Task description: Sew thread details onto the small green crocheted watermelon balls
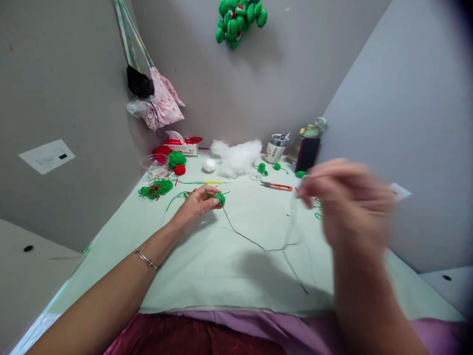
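Note:
My left hand (195,204) pinches a small green crocheted ball (219,198) between thumb and fingers, just above the table. A dark thread (244,235) runs from the ball across the cloth to the right, where one loose end lies near the front. Raised at the right, my right hand (343,197) is smeared by motion, with thumb and fingers pressed together. A blurred length of the thread hangs from its fingertips. Whether a needle is also between them I cannot make out.
Behind the hands are a yellow-handled crochet hook (213,182), orange thread snips (277,187), white stuffing (238,157) and a tangle of green yarn (155,189). A pen tin (275,149), phone (307,155) and bottle (310,130) stand at back right. Grey walls enclose the table.

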`<state>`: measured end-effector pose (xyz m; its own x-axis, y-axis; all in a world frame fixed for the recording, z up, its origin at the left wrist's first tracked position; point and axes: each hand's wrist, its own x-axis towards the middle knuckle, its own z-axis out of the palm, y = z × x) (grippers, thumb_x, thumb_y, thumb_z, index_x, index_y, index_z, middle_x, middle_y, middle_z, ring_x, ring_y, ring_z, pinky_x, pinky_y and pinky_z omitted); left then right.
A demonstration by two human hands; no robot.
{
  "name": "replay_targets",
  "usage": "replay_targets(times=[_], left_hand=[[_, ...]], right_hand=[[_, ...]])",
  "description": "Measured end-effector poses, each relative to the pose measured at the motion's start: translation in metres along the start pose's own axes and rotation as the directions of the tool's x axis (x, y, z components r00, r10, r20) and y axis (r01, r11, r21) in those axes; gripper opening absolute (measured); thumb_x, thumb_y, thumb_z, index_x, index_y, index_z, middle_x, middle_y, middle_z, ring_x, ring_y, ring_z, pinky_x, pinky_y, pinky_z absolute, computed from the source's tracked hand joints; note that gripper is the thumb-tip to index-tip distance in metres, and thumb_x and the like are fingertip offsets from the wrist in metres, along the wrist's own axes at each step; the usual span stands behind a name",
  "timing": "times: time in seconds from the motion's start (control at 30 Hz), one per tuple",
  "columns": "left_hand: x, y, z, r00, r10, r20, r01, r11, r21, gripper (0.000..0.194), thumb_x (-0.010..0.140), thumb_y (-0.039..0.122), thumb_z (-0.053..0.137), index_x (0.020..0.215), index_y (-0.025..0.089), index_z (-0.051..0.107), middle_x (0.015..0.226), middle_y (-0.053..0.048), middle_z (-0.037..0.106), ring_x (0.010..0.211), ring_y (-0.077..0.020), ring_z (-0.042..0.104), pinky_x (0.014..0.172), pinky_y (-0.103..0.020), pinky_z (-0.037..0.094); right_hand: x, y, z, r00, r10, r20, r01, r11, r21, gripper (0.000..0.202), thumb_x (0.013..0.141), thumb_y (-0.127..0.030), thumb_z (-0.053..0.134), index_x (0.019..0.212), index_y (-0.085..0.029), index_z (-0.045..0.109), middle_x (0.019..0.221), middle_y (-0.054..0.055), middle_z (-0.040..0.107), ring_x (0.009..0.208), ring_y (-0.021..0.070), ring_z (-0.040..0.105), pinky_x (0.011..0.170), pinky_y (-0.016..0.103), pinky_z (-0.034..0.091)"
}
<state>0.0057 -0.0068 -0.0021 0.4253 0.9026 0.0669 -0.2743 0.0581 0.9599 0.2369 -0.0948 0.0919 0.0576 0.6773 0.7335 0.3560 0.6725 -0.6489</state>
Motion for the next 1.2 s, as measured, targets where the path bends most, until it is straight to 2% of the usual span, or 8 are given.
replay_targets(times=[0.07, 0.13, 0.2, 0.27, 0.47, 0.9, 1.0, 1.2], left_hand=[[-0.002, 0.001, 0.003, 1.000, -0.009, 0.025, 0.009, 1.000, -0.011, 0.028, 0.074, 0.027, 0.076, 0.098, 0.019, 0.065, 0.089, 0.000, 0.061, 0.089, -0.0162, 0.063, 0.094, -0.039, 0.048], [-0.003, 0.002, 0.004, 0.999, -0.010, 0.041, 0.010, 1.000, -0.006, 0.027, 0.075, 0.027, 0.075, 0.099, 0.019, 0.065, 0.089, -0.001, 0.062, 0.089, -0.0163, 0.063, 0.093, -0.038, 0.048], [-0.003, 0.002, 0.005, 0.999, -0.005, 0.043, 0.004, 1.000, 0.007, 0.027, 0.075, 0.026, 0.075, 0.099, 0.019, 0.066, 0.089, -0.001, 0.062, 0.089, -0.0159, 0.062, 0.092, -0.036, 0.048], [-0.004, 0.002, 0.006, 0.999, 0.005, 0.045, -0.006, 1.000, 0.015, 0.027, 0.074, 0.025, 0.076, 0.099, 0.019, 0.066, 0.090, -0.001, 0.062, 0.089, -0.0155, 0.061, 0.091, -0.035, 0.048], [-0.005, 0.003, 0.007, 0.998, 0.025, 0.062, -0.027, 0.999, 0.021, 0.026, 0.075, 0.024, 0.075, 0.099, 0.020, 0.067, 0.092, -0.002, 0.061, 0.090, -0.0153, 0.059, 0.091, -0.035, 0.048], [-0.006, 0.006, 0.009, 0.998, 0.012, 0.056, -0.012, 1.000, 0.015, 0.025, 0.074, 0.023, 0.075, 0.097, 0.019, 0.066, 0.091, -0.002, 0.062, 0.089, -0.0155, 0.060, 0.091, -0.036, 0.049], [-0.007, 0.006, 0.010, 0.998, 0.000, 0.062, 0.002, 1.000, -0.019, 0.024, 0.074, 0.023, 0.076, 0.096, 0.019, 0.067, 0.090, -0.002, 0.063, 0.089, -0.0160, 0.061, 0.093, -0.038, 0.049], [-0.008, 0.002, 0.011, 0.996, -0.018, 0.086, 0.026, 0.996, -0.086, 0.024, 0.074, 0.023, 0.075, 0.096, 0.019, 0.067, 0.095, -0.002, 0.064, 0.093, -0.0165, 0.061, 0.097, -0.041, 0.048]], right_hand=[[-0.005, 0.011, 0.014, 0.992, 0.055, 0.117, -0.047, 0.997, -0.064, 0.008, 0.088, -0.022, 0.065, 0.082, -0.021, 0.069, 0.079, 0.002, 0.061, 0.071, 0.0129, 0.055, 0.060, 0.026, 0.044], [-0.015, 0.026, 0.031, 0.963, 0.131, 0.235, -0.094, 0.982, -0.162, 0.008, 0.087, -0.020, 0.065, 0.083, -0.020, 0.071, 0.075, 0.001, 0.057, 0.066, 0.0118, 0.051, 0.059, 0.026, 0.041], [-0.025, 0.039, 0.045, 0.940, 0.164, 0.298, -0.091, 0.966, -0.242, 0.009, 0.089, -0.019, 0.062, 0.086, -0.019, 0.070, 0.073, 0.000, 0.053, 0.062, 0.0104, 0.047, 0.059, 0.025, 0.039], [-0.033, 0.046, 0.051, 0.933, 0.147, 0.328, -0.049, 0.956, -0.290, 0.011, 0.091, -0.017, 0.059, 0.087, -0.019, 0.068, 0.073, 0.000, 0.051, 0.062, 0.0101, 0.047, 0.060, 0.025, 0.038], [-0.036, 0.046, 0.051, 0.937, 0.078, 0.341, 0.051, 0.934, -0.354, 0.012, 0.091, -0.014, 0.056, 0.085, -0.018, 0.065, 0.074, 0.000, 0.051, 0.063, 0.0107, 0.048, 0.061, 0.024, 0.037], [-0.038, 0.046, 0.053, 0.931, 0.089, 0.354, 0.047, 0.933, -0.358, 0.014, 0.091, -0.013, 0.054, 0.083, -0.018, 0.063, 0.073, 0.000, 0.050, 0.063, 0.0106, 0.047, 0.061, 0.024, 0.036], [-0.038, 0.045, 0.054, 0.929, 0.132, 0.347, -0.012, 0.945, -0.326, 0.013, 0.091, -0.015, 0.054, 0.084, -0.018, 0.064, 0.073, 0.000, 0.050, 0.063, 0.0110, 0.046, 0.061, 0.025, 0.036], [-0.037, 0.046, 0.058, 0.891, 0.312, 0.329, -0.271, 0.948, -0.165, 0.011, 0.089, -0.018, 0.056, 0.082, -0.018, 0.065, 0.075, 0.001, 0.056, 0.064, 0.0114, 0.048, 0.060, 0.025, 0.037]])
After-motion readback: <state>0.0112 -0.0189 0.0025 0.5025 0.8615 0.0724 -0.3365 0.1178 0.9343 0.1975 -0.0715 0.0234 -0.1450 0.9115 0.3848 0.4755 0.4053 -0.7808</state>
